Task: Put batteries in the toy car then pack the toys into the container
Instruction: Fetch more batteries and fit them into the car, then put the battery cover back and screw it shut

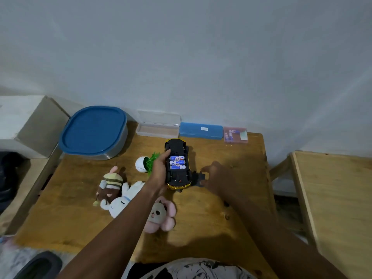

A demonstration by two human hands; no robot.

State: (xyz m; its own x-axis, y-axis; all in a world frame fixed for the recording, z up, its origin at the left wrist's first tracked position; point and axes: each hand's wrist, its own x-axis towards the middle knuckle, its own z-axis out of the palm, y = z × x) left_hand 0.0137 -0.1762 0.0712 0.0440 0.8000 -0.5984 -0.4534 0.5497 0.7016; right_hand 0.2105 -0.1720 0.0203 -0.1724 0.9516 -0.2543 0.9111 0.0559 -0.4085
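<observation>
Over the table (221,234), left fingers (167,153) clasp the upturned toy car (179,176); right fingers (205,169) pinch a black cover (198,178).

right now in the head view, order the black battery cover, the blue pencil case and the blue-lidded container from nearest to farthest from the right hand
1. black battery cover: at the fingertips of the right hand, just right of the toy car.
2. blue pencil case: farther back, behind the car.
3. blue-lidded container: back left, farthest.
</observation>
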